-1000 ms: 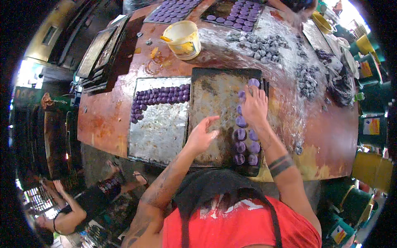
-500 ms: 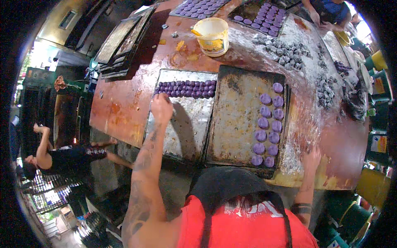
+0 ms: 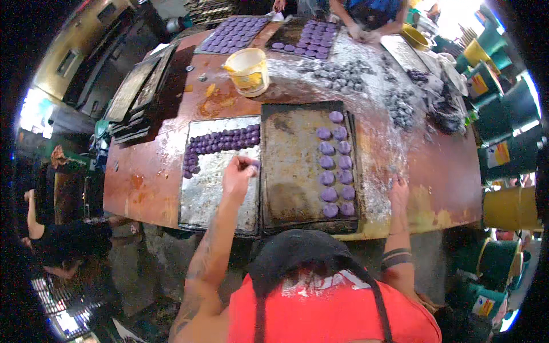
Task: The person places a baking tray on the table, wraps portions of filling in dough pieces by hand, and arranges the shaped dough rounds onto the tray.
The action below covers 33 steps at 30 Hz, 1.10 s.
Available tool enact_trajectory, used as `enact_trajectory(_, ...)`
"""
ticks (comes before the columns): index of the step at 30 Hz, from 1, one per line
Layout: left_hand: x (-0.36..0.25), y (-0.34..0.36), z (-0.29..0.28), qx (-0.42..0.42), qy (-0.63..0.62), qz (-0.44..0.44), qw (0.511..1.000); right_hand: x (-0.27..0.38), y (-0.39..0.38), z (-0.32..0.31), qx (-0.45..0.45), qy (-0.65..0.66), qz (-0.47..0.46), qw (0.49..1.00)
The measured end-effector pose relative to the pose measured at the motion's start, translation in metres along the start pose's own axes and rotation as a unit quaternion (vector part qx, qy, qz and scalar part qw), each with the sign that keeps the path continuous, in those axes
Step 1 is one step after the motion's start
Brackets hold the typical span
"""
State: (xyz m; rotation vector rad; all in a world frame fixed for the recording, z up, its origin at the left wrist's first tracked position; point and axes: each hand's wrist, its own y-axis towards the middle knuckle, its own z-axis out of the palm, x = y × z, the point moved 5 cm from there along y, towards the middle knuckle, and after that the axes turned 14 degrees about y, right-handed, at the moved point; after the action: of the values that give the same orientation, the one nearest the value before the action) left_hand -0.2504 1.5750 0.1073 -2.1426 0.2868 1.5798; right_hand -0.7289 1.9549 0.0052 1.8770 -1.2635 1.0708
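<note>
My left hand (image 3: 238, 176) hovers over the right edge of the floury light tray (image 3: 214, 191), fingers pinched on a purple dough piece (image 3: 252, 164). An L-shaped row of purple dough pieces (image 3: 220, 141) lies on that tray. Beside it sits a dark tray (image 3: 294, 163) with two columns of flattened purple rounds (image 3: 334, 163) along its right side. My right hand (image 3: 398, 191) rests flat on the floured table (image 3: 440, 166), right of the dark tray, holding nothing.
A yellow bucket (image 3: 249, 71) stands behind the trays. Loose floured dough balls (image 3: 343, 74) and more filled trays (image 3: 231, 34) lie at the far end, where another person's hands (image 3: 363, 31) work. Stacked trays (image 3: 134, 88) sit far left; green and yellow bins (image 3: 503, 143) line the right.
My left hand has moved from the light tray's left end to its right edge and now pinches a dough piece. My right hand has slid up from the table's edge onto the floury top.
</note>
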Motion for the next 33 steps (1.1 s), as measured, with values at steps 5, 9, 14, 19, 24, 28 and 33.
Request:
enact_trajectory(5,0.027,-0.066,0.02,0.039,-0.119,-0.106,0.986,0.068,-0.036,0.003,0.108,0.347,0.093,0.927)
enact_trajectory(9,0.027,-0.083,0.029,0.058,-0.103,-0.155,0.981,0.099,-0.043,-0.004,0.128,0.506,0.163,0.837)
enact_trajectory(14,0.029,-0.076,0.071,0.131,-0.131,-0.136,0.973,0.038,-0.003,-0.014,0.127,0.072,-0.003,0.989)
enact_trajectory(19,-0.004,-0.089,0.076,0.136,-0.067,-0.118,0.981,0.056,-0.014,0.002,0.052,0.32,0.037,0.945)
enact_trajectory(24,-0.024,-0.082,0.088,0.155,-0.027,-0.097,0.983,0.062,-0.014,0.01,0.045,0.225,0.055,0.972)
enact_trajectory(28,-0.035,-0.078,0.097,0.106,0.013,-0.078,0.991,0.068,-0.023,0.023,0.003,0.344,0.071,0.936)
enact_trajectory(33,-0.043,-0.081,0.113,0.123,-0.033,-0.037,0.991,0.031,-0.015,0.005,-0.02,0.376,0.106,0.92)
